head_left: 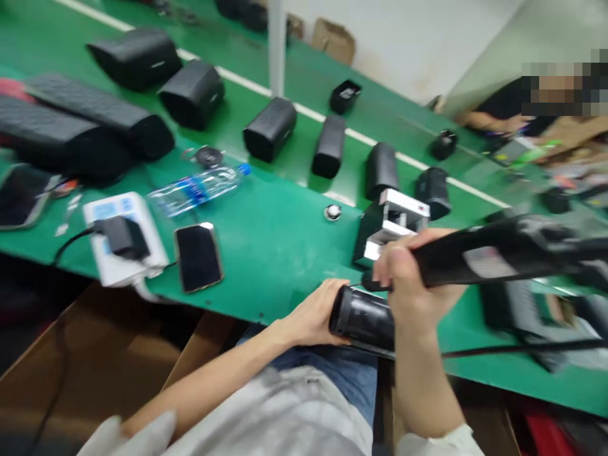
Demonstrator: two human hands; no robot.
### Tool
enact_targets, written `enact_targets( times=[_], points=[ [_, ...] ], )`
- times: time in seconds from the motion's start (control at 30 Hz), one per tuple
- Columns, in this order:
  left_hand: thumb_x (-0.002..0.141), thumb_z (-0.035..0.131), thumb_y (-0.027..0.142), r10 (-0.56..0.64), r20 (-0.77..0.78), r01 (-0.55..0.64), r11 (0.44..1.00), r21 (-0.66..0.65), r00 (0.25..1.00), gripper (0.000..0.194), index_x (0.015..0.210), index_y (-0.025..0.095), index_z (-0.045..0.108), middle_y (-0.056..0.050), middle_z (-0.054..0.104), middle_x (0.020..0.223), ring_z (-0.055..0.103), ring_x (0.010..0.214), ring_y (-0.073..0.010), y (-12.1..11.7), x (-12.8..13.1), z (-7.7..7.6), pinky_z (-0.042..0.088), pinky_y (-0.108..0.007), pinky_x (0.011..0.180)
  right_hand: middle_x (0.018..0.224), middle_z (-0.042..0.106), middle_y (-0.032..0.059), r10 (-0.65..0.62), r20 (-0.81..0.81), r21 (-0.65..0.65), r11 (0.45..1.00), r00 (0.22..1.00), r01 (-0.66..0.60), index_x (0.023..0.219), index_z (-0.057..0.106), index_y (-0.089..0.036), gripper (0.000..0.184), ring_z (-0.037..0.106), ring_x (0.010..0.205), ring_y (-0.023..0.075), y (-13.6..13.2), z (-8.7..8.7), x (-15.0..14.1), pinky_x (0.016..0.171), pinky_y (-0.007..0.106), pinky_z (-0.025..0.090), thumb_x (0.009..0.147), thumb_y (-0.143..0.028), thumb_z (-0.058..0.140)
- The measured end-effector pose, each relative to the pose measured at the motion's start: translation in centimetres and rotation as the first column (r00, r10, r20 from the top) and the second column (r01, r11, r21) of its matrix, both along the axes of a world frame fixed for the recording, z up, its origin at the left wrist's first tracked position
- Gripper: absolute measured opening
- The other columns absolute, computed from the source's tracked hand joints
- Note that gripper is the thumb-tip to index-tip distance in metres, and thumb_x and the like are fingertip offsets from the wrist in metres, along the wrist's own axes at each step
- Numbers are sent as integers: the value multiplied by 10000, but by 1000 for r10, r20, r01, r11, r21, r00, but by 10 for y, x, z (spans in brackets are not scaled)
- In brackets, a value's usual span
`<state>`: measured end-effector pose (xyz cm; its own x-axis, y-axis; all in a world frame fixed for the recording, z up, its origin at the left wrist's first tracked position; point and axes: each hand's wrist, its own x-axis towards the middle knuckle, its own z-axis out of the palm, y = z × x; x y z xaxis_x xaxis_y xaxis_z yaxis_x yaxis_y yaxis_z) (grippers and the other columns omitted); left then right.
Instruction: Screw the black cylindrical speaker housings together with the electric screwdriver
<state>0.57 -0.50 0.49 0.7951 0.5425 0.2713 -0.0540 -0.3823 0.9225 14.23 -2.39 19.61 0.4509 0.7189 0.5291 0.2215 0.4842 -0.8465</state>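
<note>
My left hand (317, 313) is closed around the end of a black cylindrical speaker housing (365, 316), which lies at the front edge of the green table (266, 253). My right hand (418, 275) grips a black electric screwdriver (463, 256) with a pale label on its body. The tool lies nearly level, and its thin bit points left, just above the housing near my left fingers. Whether the bit touches the housing, I cannot tell. Right behind my right hand stands a black and white metal box (396, 215). My right forearm hides the housing's far end.
Several black speaker housings (270, 126) stand along the green line. A plastic bottle (197, 189), a phone (198, 256), a white power strip (121, 234) with a black adapter and a small round part (332, 212) lie on the table. Another person's arm (491, 120) shows at far right.
</note>
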Motion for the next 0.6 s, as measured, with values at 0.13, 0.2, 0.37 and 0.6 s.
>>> enact_targets(
  times=[0.13, 0.2, 0.37, 0.6],
  points=[
    [645, 1073, 376, -44, -88, 39, 998, -51, 995, 1144, 1582, 248, 429, -187, 599, 1540, 618, 1440, -446, 5, 0, 3, 552, -657, 1231, 736, 525, -39, 40, -13, -23, 999, 999, -40, 1021, 509, -167, 321, 525, 511, 74, 7, -14, 8, 489, 199, 484, 1084, -311, 789],
    [644, 1070, 374, -56, -88, 52, 997, -49, 995, 1165, 1594, 234, 411, -201, 586, 1557, 602, 1468, -461, 5, -1, 5, 540, -667, 1248, 723, 520, -37, 35, -7, -34, 999, 999, -35, 1014, 503, -165, 346, 508, 500, 74, 5, -16, 11, 477, 204, 476, 1085, -342, 792],
    [659, 1068, 380, -36, -72, 33, 999, -43, 997, 1165, 1601, 224, 399, -212, 574, 1572, 591, 1493, -484, 3, -1, 7, 527, -696, 1267, 707, 527, -29, 58, -3, -63, 996, 998, -58, 994, 496, -164, 401, 499, 495, 80, 6, -20, 13, 465, 206, 460, 1092, -423, 786],
    [654, 1080, 407, -32, -63, 31, 999, -18, 998, 1193, 1612, 222, 394, -214, 575, 1568, 597, 1474, -468, 5, -1, 3, 529, -702, 1250, 715, 524, -24, 53, 37, -50, 997, 998, -51, 973, 513, -159, 380, 506, 522, 77, 5, -24, 16, 492, 216, 483, 1095, -414, 768]
  ],
)
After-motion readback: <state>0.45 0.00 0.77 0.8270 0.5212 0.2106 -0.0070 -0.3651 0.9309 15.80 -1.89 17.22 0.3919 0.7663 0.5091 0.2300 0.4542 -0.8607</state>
